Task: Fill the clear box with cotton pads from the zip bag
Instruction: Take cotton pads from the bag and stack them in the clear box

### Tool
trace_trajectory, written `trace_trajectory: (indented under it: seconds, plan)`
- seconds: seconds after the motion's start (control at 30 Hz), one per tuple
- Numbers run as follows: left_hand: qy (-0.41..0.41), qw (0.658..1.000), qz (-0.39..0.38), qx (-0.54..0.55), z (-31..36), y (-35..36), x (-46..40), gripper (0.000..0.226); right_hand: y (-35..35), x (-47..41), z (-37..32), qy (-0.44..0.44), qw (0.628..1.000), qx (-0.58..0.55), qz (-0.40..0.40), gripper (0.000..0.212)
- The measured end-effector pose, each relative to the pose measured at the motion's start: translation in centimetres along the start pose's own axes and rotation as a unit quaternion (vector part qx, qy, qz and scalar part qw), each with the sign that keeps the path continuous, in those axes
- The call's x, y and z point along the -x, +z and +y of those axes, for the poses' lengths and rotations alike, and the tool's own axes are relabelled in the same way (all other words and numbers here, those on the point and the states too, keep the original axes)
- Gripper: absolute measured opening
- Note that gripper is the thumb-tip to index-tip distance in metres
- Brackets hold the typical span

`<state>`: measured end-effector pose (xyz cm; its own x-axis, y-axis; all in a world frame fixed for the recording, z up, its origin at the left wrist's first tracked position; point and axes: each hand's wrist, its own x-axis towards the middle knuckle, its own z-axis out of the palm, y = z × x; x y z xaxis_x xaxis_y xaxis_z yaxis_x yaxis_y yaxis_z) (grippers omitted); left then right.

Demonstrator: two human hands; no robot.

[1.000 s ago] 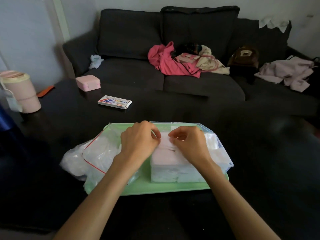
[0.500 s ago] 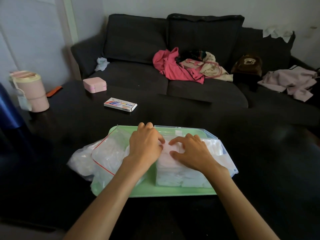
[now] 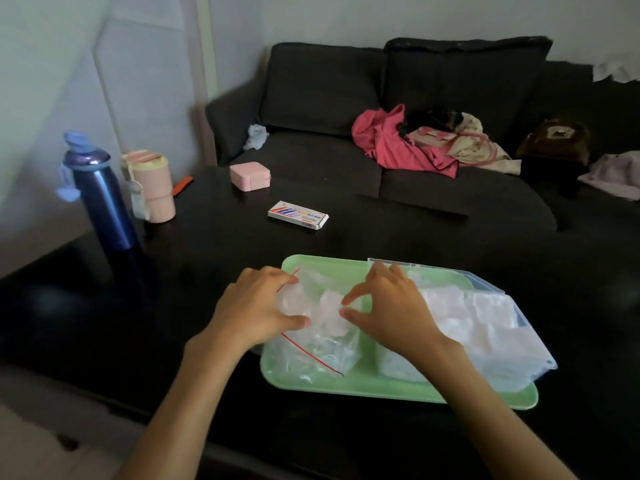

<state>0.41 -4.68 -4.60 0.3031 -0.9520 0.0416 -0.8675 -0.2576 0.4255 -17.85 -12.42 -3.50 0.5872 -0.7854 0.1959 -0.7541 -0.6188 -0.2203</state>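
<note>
Single head-worn view, looking forward and down, close over the green tray [image 3: 398,389], sofa [image 3: 346,84] beyond

I'm seeing dimly; pale light is falling from the left, edges are bending, everything is blurring softly

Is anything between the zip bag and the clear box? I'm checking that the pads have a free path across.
Nothing visible does. The zip bag and the clear box lie side by side on the green tray, and only the right hand reaches across the gap. The left hand holds the bag.
</note>
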Motion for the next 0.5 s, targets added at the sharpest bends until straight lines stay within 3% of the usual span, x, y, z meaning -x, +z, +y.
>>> trace_trajectory:
  seconds: [0.17,0.27,0.4,0.5]
  plan:
    - [-0.013,1.000,-0.010,-0.016,0.2,0.9,-0.5,0.073,2.1,-0.4,-1.8,0.005,0.984,0.164,-0.071,0.055]
    - [-0.016,0.999,-0.007,-0.027,0.5,1.1,-0.8,0.072,2.8,-0.5,-2.4,0.018,0.977,0.195,-0.079,0.054]
    - [-0.035,0.999,-0.025,0.001,0.5,0.8,-1.0,0.072,3.3,-0.8,-2.9,0.003,0.982,0.185,-0.025,0.053]
    - [-0.047,0.998,-0.033,0.029,0.3,0.4,-1.0,0.071,3.8,-1.3,-3.4,-0.002,0.981,0.192,-0.023,0.039]
